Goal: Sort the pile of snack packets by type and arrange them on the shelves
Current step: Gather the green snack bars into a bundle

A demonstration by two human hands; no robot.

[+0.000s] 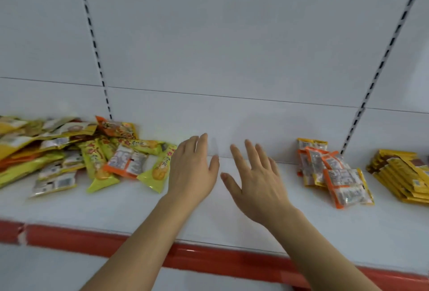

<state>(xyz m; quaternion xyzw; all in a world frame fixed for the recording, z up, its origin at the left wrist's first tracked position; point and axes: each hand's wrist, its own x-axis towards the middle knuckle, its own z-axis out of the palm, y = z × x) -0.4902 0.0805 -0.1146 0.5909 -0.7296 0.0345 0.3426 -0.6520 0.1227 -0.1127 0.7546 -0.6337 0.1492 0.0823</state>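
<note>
A mixed pile of snack packets (69, 151) lies on the left of the white shelf (209, 211): yellow-green packets, orange-edged silver ones and larger yellow pouches. My left hand (192, 170) hovers with straight fingers just right of the pile, its fingers close to a yellow-green packet (157, 172). My right hand (257, 179) is spread flat over the bare middle of the shelf and holds nothing. To the right stands a small group of orange-edged packets (334, 172). A neat stack of yellow pouches (401, 174) sits at the far right.
The shelf has a red front strip (92, 242) and a white back panel (209, 35) with slotted uprights. A lower white shelf (46, 272) shows under the red strip.
</note>
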